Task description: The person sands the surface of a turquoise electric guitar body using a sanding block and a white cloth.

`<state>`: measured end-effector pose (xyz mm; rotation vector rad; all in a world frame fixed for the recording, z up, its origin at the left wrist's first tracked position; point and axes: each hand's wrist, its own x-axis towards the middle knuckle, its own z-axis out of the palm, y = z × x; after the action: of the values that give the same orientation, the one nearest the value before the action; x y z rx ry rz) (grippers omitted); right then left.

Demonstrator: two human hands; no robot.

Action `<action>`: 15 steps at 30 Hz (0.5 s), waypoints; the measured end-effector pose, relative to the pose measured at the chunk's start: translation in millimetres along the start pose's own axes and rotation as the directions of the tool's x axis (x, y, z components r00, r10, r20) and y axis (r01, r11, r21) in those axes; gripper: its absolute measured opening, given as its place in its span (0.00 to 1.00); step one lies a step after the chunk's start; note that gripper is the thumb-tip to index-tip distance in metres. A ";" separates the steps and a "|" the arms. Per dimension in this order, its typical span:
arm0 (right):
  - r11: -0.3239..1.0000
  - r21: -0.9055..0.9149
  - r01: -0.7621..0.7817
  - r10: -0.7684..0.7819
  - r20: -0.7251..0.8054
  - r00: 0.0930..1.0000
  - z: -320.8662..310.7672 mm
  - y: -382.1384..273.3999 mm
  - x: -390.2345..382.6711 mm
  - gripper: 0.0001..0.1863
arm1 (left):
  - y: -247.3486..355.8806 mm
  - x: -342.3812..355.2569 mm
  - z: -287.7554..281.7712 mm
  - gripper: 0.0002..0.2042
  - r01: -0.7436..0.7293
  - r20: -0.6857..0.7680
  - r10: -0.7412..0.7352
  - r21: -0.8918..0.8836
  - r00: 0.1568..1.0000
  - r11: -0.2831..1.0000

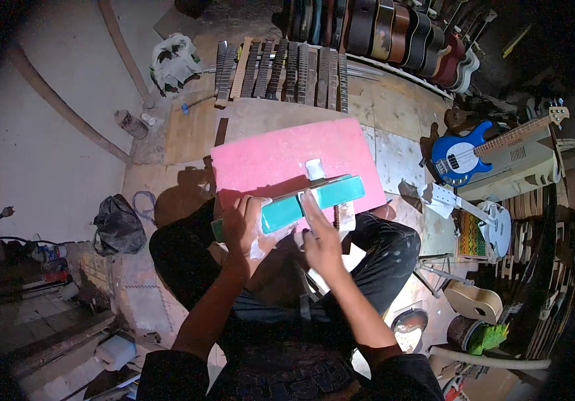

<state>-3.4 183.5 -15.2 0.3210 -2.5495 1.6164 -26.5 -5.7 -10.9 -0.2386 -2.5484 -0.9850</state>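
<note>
A long, flat teal bar (341, 192) lies slanted across my lap, its right end farther from me. My left hand (246, 220) is wrapped round its left part, with white dust on the skin. My right hand (321, 237) is at the bar's middle, index finger stretched along the teal face and the other fingers curled. A thin dark edge shows beside that fingertip; what the curled fingers hold, if anything, is hidden. Behind the bar is a pink board (287, 144), bearing a small white piece (314, 168).
Several guitar necks (280, 70) lie in a row beyond the board, with guitar bodies (394, 30) lined up behind. To the right are a blue bass guitar (458, 154), a pale blue guitar (496, 227) and a natural wood body (474, 302). A black bag (119, 224) sits on the left.
</note>
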 end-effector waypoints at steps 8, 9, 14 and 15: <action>0.962 -0.250 -0.113 0.072 -0.169 0.983 -11.3 13.8 11.2 0.40 | -2.7 -1.4 -0.9 0.27 0.025 0.055 -0.027 0.029 0.998 0.999; 0.985 -0.173 0.017 -0.025 -0.043 0.999 -0.4 6.0 7.9 0.42 | -3.5 -2.4 2.4 0.27 0.017 0.038 -0.017 0.001 0.999 1.000; 0.956 -0.270 -0.119 0.113 -0.038 0.993 -33.8 14.6 18.0 0.40 | 2.5 1.6 -3.7 0.28 0.007 0.020 -0.007 0.040 1.000 0.999; 0.951 -0.286 -0.114 0.090 -0.093 0.992 -33.7 14.2 19.2 0.39 | 1.3 0.1 -1.8 0.29 0.006 0.015 -0.007 0.041 1.000 0.999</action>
<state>-26.2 217.5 -9.4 0.0961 -2.7304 1.2261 -25.6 -6.0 -8.8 -0.2269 -2.5813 -0.9358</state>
